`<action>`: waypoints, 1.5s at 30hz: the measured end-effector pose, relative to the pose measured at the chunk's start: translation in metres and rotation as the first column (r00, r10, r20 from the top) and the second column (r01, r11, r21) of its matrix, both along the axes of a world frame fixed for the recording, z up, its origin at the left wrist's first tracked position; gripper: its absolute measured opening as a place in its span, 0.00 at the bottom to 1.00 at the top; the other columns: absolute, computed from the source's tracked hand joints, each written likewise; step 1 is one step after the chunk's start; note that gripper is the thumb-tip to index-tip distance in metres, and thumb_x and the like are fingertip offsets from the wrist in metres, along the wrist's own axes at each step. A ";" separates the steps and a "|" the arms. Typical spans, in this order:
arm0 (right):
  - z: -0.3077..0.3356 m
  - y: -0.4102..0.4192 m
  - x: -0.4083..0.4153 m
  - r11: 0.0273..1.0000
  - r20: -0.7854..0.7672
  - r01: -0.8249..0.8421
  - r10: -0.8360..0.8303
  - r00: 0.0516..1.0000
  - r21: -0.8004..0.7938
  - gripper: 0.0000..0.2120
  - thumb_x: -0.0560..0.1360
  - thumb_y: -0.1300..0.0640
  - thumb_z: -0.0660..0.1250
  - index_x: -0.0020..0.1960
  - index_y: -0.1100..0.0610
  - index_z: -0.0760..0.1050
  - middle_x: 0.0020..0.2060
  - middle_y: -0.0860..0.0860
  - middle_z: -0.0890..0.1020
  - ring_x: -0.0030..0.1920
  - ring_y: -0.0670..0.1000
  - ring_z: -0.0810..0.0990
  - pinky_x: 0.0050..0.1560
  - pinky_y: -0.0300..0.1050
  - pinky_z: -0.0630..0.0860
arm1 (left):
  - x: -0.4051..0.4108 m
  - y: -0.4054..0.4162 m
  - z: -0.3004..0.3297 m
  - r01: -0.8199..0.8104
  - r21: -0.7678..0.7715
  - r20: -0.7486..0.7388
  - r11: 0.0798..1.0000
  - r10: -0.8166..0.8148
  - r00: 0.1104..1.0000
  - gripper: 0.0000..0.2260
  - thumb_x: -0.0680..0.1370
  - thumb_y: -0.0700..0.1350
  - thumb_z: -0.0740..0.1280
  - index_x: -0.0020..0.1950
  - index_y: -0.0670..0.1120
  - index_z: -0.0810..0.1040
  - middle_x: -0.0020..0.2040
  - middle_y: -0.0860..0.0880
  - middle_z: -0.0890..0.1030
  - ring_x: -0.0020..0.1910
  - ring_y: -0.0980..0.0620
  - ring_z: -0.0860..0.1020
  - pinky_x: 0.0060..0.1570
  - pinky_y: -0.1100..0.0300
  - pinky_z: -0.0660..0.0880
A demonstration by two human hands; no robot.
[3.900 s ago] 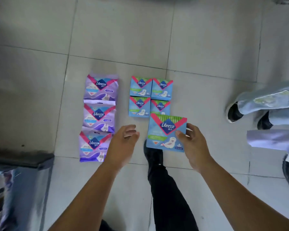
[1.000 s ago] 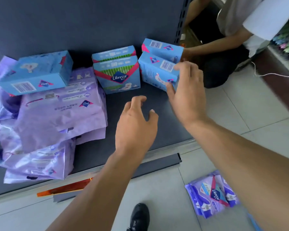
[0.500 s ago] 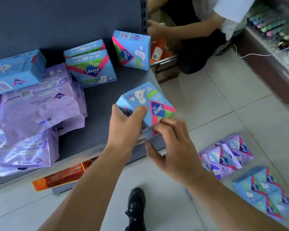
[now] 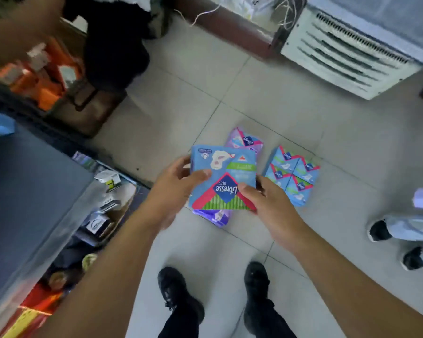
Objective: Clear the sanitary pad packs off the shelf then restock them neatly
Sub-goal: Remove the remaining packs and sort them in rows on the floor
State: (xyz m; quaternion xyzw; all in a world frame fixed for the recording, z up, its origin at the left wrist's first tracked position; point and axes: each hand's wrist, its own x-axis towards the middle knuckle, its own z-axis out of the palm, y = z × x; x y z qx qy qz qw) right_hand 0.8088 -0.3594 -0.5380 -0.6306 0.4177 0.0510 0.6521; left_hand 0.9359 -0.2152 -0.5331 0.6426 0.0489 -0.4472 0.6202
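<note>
Gripped by left hand [image 4: 174, 184] and right hand [image 4: 264, 203], flat blue cardboard pad pack [image 4: 224, 178]; best laid squarely beside small blue floor packs [image 4: 292, 175].

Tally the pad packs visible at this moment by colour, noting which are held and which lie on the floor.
Blue pack held in both hands, left hand and right hand: 1
Blue packs on the floor, in a two-by-two block: 4
Purple packs on the floor, partly hidden behind the held pack: at least 2; exact count unclear
Total: at least 7

Bare forearms, sleeveless to the frame edge, black trousers [image 4: 266, 320], black lace-up shoes [image 4: 178, 293]
</note>
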 end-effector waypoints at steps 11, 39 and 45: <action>-0.180 -0.114 -0.133 0.879 -0.238 0.470 -0.442 0.865 0.077 0.11 0.75 0.57 0.71 0.54 0.51 0.72 0.51 0.55 0.83 0.50 0.55 0.84 0.54 0.57 0.80 | -0.120 -0.166 -0.178 0.266 0.394 0.095 0.880 -0.327 0.940 0.14 0.75 0.41 0.70 0.58 0.52 0.74 0.52 0.54 0.81 0.52 0.52 0.80 0.54 0.50 0.79; -0.423 -0.170 -0.143 0.987 -0.460 0.128 -0.159 0.874 -0.099 0.07 0.78 0.56 0.63 0.55 0.54 0.73 0.50 0.46 0.76 0.50 0.48 0.73 0.48 0.39 0.67 | -0.143 -0.231 -0.419 0.559 0.523 -0.013 0.643 -0.650 0.760 0.24 0.79 0.40 0.62 0.74 0.46 0.62 0.59 0.52 0.72 0.55 0.51 0.75 0.48 0.64 0.74; -0.258 -0.131 -0.115 0.947 -0.373 -0.209 0.106 0.922 -0.246 0.15 0.78 0.56 0.63 0.65 0.54 0.74 0.57 0.49 0.80 0.55 0.48 0.78 0.57 0.39 0.70 | -0.113 -0.167 -0.255 0.417 0.597 0.242 0.685 -0.650 0.721 0.09 0.78 0.42 0.63 0.57 0.49 0.77 0.48 0.54 0.80 0.48 0.52 0.78 0.51 0.59 0.74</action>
